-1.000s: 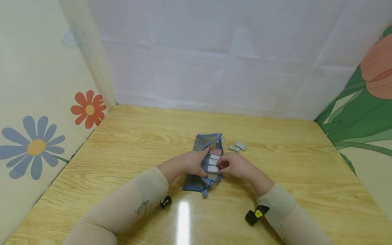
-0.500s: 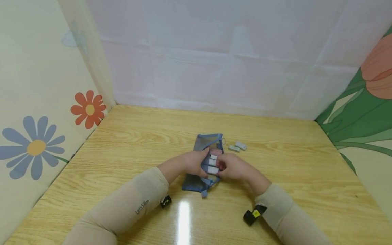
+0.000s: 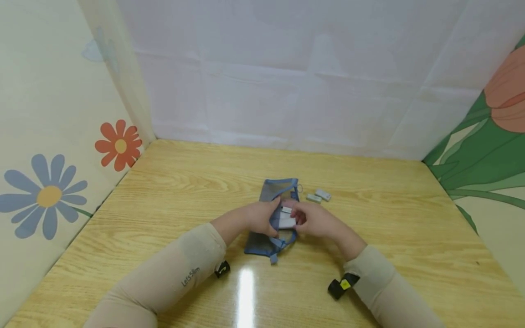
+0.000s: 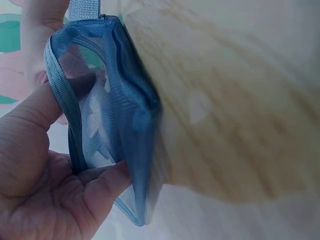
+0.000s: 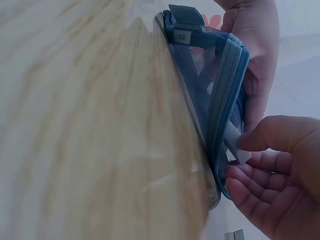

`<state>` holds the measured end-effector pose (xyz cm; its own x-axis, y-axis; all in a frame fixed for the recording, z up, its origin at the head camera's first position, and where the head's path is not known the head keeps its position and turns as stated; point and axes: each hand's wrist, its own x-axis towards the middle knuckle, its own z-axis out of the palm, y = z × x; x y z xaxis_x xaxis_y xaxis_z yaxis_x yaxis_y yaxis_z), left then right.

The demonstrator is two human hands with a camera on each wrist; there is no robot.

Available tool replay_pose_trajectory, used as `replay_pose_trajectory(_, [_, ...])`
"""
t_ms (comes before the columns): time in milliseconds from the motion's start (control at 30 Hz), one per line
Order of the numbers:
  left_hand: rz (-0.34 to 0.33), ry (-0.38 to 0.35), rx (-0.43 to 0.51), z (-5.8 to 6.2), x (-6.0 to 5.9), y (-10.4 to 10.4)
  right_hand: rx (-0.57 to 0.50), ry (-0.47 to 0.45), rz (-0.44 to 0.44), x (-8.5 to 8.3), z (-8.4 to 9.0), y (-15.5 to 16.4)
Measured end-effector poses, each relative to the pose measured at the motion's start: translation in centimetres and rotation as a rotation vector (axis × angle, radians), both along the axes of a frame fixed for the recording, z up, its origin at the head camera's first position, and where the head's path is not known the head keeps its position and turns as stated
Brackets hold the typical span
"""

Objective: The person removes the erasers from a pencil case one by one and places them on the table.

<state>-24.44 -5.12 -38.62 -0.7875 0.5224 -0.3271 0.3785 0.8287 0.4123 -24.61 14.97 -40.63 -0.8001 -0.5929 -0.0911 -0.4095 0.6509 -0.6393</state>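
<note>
A blue mesh zip pouch [image 3: 257, 243] lies on the table with its mouth facing right. My left hand [image 3: 260, 218] holds its mouth apart, thumb against one edge and fingers at the other. Thumb and fingers of my right hand [image 3: 317, 222] pinch a white block [image 5: 234, 139] right at the zip edge. Seen from the head, that white block [image 3: 288, 223] lies across the opening. A smaller white piece [image 3: 286, 210] and a pinkish patch [image 3: 289, 202] show beside it. Mesh and fingers partly hide the pouch's inside.
Two small pale grey blocks [image 3: 314, 198] lie on the wooden table [image 3: 197, 182] just beyond my right hand. A thin ring [image 3: 300, 188] hangs at the pouch's far corner. A white sheet [image 3: 266, 77] rises behind the table.
The white block nearest me has shifted slightly right and up, and my right fingers now grip it at its right end. My left hand and the pouch stay almost in place.
</note>
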Motion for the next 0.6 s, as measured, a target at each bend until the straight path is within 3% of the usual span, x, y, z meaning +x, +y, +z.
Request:
replay_pose_trajectory(333, [0.001, 0.000, 0.002, 0.07, 0.03, 0.01, -0.048, 0.004, -0.040, 0.07, 0.33, 0.49])
replay_pose_trajectory(600, [0.008, -0.010, 0.000, 0.06, 0.06, 0.01, -0.091, 0.075, 0.018, -0.22, 0.61, 0.98])
